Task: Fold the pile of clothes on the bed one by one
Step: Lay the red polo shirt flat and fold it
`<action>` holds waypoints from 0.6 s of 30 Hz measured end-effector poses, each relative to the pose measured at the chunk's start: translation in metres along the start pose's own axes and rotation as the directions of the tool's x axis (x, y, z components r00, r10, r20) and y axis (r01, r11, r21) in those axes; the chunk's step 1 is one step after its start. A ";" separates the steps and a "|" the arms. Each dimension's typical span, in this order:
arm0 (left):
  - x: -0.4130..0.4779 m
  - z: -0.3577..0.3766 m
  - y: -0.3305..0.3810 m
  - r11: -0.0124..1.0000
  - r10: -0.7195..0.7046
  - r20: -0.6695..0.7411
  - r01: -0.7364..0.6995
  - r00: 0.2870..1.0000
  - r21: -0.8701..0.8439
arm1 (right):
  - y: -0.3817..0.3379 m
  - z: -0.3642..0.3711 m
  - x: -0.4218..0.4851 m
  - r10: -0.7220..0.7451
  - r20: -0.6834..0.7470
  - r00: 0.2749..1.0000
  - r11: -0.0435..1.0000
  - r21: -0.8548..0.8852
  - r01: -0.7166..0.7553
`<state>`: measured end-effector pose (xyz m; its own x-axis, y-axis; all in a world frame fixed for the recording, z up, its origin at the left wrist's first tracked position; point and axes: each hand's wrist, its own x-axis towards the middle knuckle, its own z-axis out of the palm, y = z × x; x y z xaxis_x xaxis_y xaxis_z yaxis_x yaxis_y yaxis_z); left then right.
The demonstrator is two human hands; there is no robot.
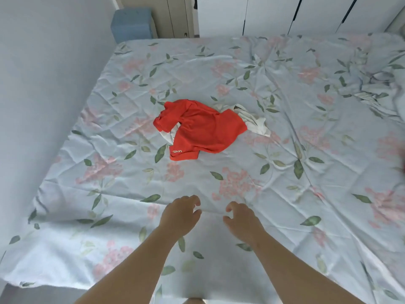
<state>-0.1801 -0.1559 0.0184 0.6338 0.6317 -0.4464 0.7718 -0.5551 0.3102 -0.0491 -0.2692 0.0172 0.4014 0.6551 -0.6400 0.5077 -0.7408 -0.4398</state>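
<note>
red shirt [201, 130] over white garment [255, 121] | bed [285, 150] | hands empty

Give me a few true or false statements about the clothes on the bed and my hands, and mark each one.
1. The red garment lies partly over a white garment. True.
2. The left hand grips the red garment. False: it holds nothing and is apart from both garments.
3. The right hand holds nothing. True.
4. The bedsheet is plain white. False: it is pale blue with pink flowers and green leaves.
</note>
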 end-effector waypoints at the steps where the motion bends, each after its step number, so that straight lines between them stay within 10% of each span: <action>1: 0.012 -0.003 -0.013 1.000 0.009 0.029 -0.010 1.000 0.017 | -0.006 0.001 0.009 0.029 0.005 1.000 1.000 0.007 -0.029; 8: 0.111 -0.004 -0.083 0.994 -0.010 0.194 -0.011 0.981 0.108 | -0.037 0.005 0.083 0.123 0.011 0.992 0.992 0.009 -0.123; 18: 0.236 0.016 -0.127 0.984 -0.173 0.036 0.174 0.984 -0.029 | -0.043 0.020 0.176 0.158 0.029 0.987 0.987 0.011 -0.159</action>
<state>-0.1299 0.0548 -0.1399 0.4885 0.6981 -0.5235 0.8715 -0.4207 0.2522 -0.0156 -0.1254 -0.0896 0.4547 0.5252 -0.7193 0.4295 -0.8368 -0.3395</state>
